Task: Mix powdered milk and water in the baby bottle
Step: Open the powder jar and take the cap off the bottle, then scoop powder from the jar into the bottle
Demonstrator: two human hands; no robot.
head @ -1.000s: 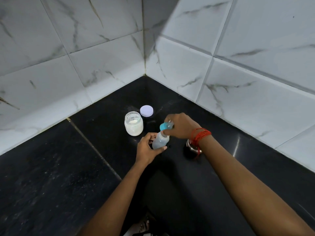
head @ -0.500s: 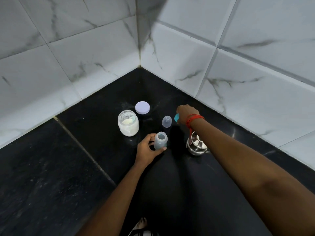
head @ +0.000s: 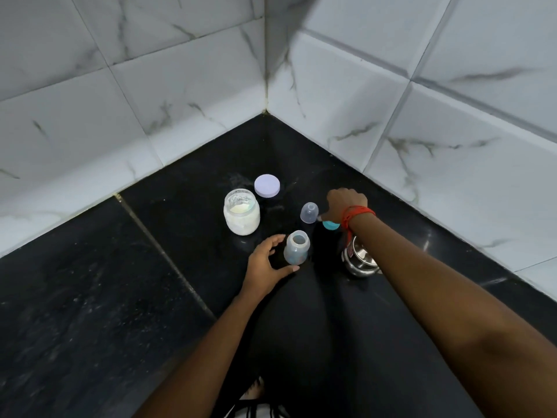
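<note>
The small open baby bottle (head: 297, 248) stands on the black counter (head: 120, 297). My left hand (head: 265, 262) curls around it, thumb at its base and fingers at its left side. My right hand (head: 346, 203) reaches past it, back up, fingers curled down on the teal screw ring (head: 331, 225), which is low at the counter. The bottle's clear dome cap (head: 309, 212) stands just left of that hand. An open glass jar of white milk powder (head: 241, 212) stands further left, with its lilac lid (head: 267, 185) lying behind it.
A small steel pot (head: 360, 260) stands right of the bottle, partly under my right forearm. White marbled tile walls (head: 391, 122) meet in a corner just behind the objects. A grout seam (head: 168, 260) runs diagonally across the counter to the left.
My right hand took the teal ring off the bottle and carried it back and right, down to the counter. The dome cap now stands on the counter. The bottle stays in my left hand.
</note>
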